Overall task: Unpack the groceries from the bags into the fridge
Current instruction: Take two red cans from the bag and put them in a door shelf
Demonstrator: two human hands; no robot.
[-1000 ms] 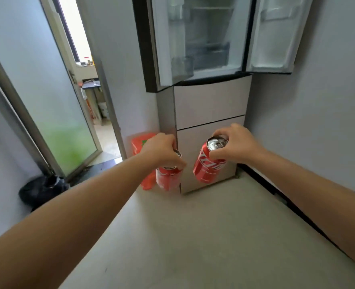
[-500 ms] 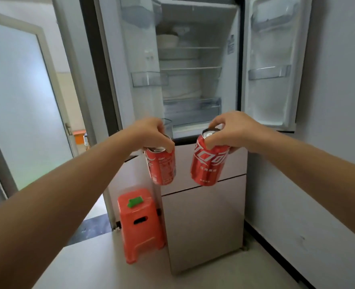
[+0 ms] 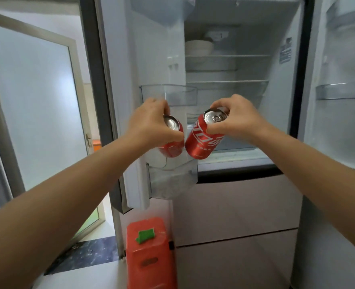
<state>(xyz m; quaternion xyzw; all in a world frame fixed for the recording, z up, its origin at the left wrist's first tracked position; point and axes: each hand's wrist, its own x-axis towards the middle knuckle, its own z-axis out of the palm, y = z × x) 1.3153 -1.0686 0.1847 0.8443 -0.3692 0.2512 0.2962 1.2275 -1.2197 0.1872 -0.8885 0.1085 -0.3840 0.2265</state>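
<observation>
I hold one red can (image 3: 173,143) by its top in my left hand (image 3: 149,124) and another red can (image 3: 203,139) in my right hand (image 3: 238,119), both up in the air in front of the open fridge (image 3: 224,80). Neither can is inside yet. I think I am early in the job, since the shelves look almost bare, with just a white bowl (image 3: 198,47) up high, and I see no bags.

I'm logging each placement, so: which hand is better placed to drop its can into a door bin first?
Probably the left hand. Its can hangs right above the lower bin of the open left door. The right hand holds its can tilted, nearer the fridge's interior.
</observation>
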